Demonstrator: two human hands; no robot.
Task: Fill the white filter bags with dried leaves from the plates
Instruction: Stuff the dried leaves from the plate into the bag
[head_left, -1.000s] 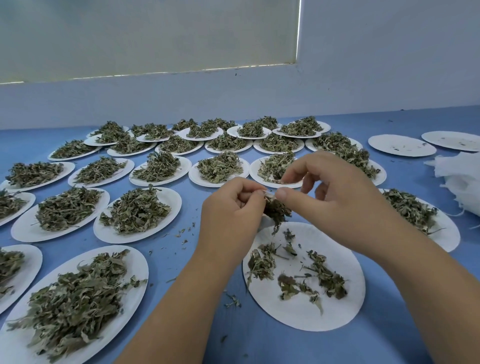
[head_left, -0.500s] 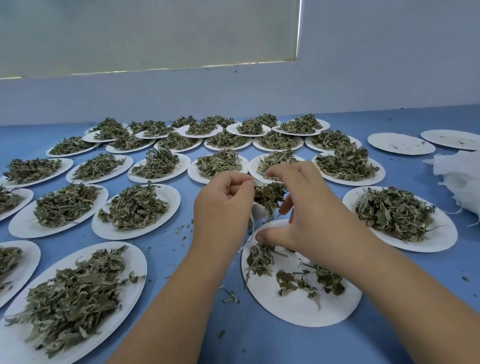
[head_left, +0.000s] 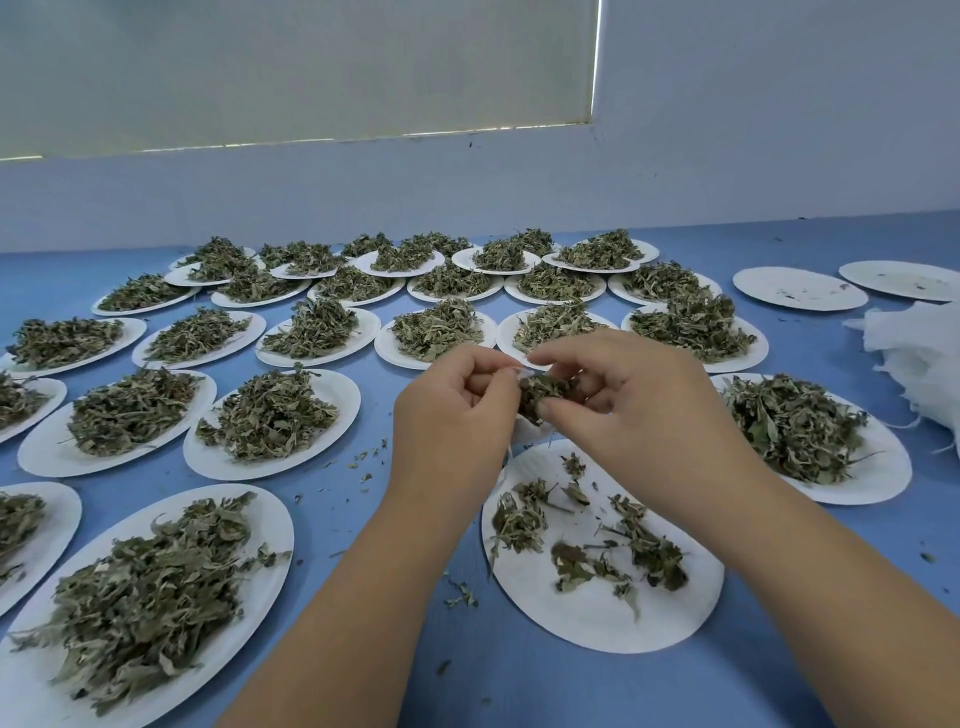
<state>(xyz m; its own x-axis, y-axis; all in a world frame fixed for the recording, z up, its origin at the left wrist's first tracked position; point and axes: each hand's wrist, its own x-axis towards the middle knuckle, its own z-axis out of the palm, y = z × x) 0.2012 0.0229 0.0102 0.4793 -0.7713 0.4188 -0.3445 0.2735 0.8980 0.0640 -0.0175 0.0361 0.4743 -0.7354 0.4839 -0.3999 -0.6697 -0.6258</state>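
Pinching the filter bag (head_left: 529, 430) with your left hand (head_left: 457, 405), you push a wad of dried leaves (head_left: 545, 392) into it with your right hand (head_left: 639, 415), thumb and fingers curled round the wad. Both hover just above the near plate (head_left: 597, 618), where loose scraps lie. Judged mid-fill: next, gather those scraps gently, keeping the bag's mouth wide and untorn.

Left hand (head_left: 451, 415), right hand (head_left: 641, 415), fingers (head_left: 571, 357) curled.
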